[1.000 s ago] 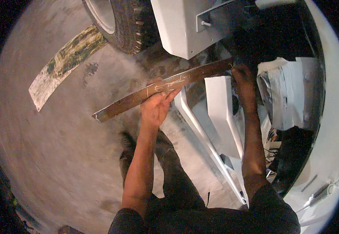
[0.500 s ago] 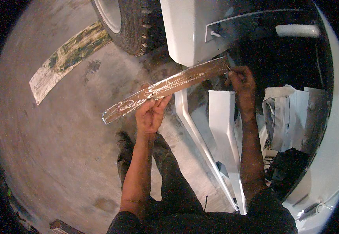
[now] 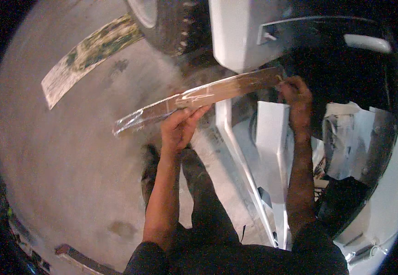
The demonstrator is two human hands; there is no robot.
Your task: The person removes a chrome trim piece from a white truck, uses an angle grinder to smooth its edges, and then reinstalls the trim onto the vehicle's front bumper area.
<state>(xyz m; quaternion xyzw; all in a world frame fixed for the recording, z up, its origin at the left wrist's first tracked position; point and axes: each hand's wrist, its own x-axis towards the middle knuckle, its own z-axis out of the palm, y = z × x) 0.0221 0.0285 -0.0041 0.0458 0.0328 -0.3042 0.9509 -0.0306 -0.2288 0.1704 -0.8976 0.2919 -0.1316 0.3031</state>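
With left hand (image 3: 177,129), grasping brown strip (image 3: 235,87) mid-length, likely for balance, extending to right hand (image 3: 297,90), with grip there unclear.

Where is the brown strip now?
In the head view's centre, the brown strip is in the left hand, its right end at the right hand.

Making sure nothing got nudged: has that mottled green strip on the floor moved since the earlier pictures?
No. The mottled green strip still ends at the left side of the tyre; the camera's shift carried both right and up.
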